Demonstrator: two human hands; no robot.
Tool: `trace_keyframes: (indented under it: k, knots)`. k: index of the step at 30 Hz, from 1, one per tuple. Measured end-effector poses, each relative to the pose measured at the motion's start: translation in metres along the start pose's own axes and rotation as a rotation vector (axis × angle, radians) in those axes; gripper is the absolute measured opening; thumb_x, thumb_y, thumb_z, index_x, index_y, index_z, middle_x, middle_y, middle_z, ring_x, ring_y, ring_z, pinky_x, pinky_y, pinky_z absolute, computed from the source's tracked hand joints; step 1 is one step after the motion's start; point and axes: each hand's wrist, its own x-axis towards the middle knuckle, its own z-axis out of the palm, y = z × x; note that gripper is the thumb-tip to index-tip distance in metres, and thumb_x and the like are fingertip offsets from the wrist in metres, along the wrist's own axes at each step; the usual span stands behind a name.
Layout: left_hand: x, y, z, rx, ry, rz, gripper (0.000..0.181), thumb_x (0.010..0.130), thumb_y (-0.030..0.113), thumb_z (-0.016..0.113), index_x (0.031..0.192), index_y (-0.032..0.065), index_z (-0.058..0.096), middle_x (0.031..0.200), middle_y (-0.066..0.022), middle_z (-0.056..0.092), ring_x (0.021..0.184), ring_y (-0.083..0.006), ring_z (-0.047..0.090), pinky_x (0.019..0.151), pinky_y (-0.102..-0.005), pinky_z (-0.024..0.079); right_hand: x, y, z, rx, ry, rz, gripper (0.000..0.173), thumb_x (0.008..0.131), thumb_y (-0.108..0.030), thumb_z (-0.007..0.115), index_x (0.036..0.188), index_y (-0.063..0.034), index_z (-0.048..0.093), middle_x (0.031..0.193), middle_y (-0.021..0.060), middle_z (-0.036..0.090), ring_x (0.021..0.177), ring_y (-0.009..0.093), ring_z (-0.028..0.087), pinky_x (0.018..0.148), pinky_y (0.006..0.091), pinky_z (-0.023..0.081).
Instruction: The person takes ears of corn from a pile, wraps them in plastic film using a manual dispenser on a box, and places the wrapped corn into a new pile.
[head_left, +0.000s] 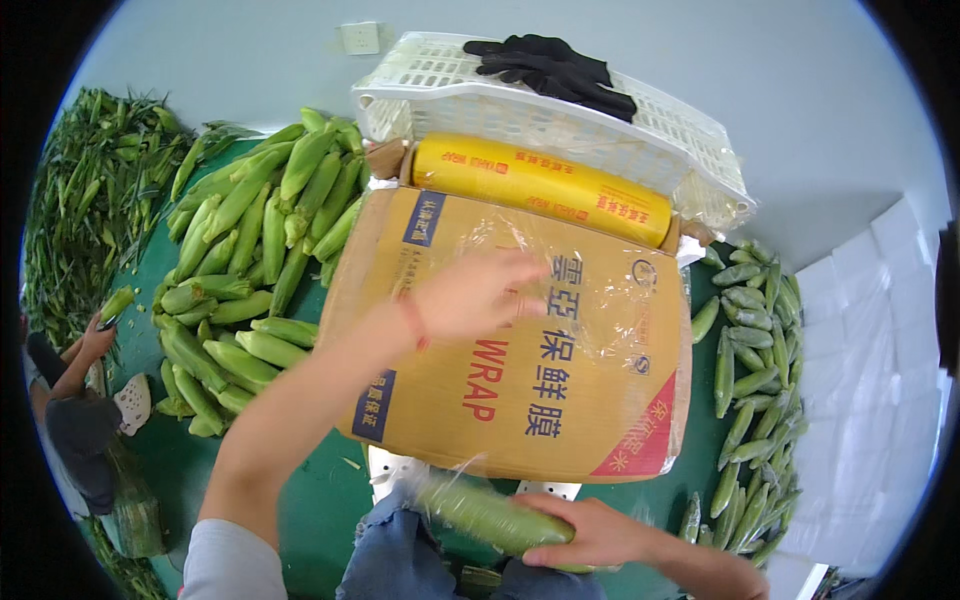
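Above the printed cardboard box (465, 390), my left hand (487, 292) is blurred, with the fingers towards the right. Whether it pinches any film cannot be told. Down at my lap, my right hand (592, 529) grips an ear of corn in its green husk (495, 517). Shiny clear film lies around that ear, and its left end is blurred. A yellow roll of cling film (540, 187) rests along the far edge of the box. Clear film (600, 315) is stretched over the box top, wrinkled in places.
A white plastic crate (525, 112) with black gloves (555, 71) on it stands behind the roll. Unwrapped corn (255, 217) is heaped left, film-wrapped ears (750, 390) right. White foam boxes (862, 375) line the right side. Another person's hand (97, 337) holds corn at far left.
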Motion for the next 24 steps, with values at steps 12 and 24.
trace_keyframes:
  k: [12,24]
  knots:
    - [-0.090,0.047,0.089,-1.367,0.692,-0.133,0.013,0.098,0.016,0.049,0.106,0.0081,0.043,0.089,-0.0093,0.052,0.081,-0.0241,0.064,0.066,-0.0390,0.057,0.036,-0.017,0.014,1.721,-0.384,-0.129,0.072,0.090,-0.058,0.051,0.139,-0.0068,0.039,0.094,0.0199,0.061,0.068,0.024,0.063,0.047,0.0262,0.050]
    - [-0.158,0.058,0.120,-1.147,0.169,-0.744,0.059,0.101,0.049,0.033,0.097,-0.0023,0.061,0.060,-0.0085,0.058,0.034,-0.0163,0.047,0.032,-0.0258,0.037,-0.021,-0.025,-0.037,0.294,1.069,-0.698,0.040,0.097,-0.034,0.053,0.087,0.0028,0.067,0.070,0.0073,0.066,0.070,0.023,0.065,0.081,0.0377,0.052]
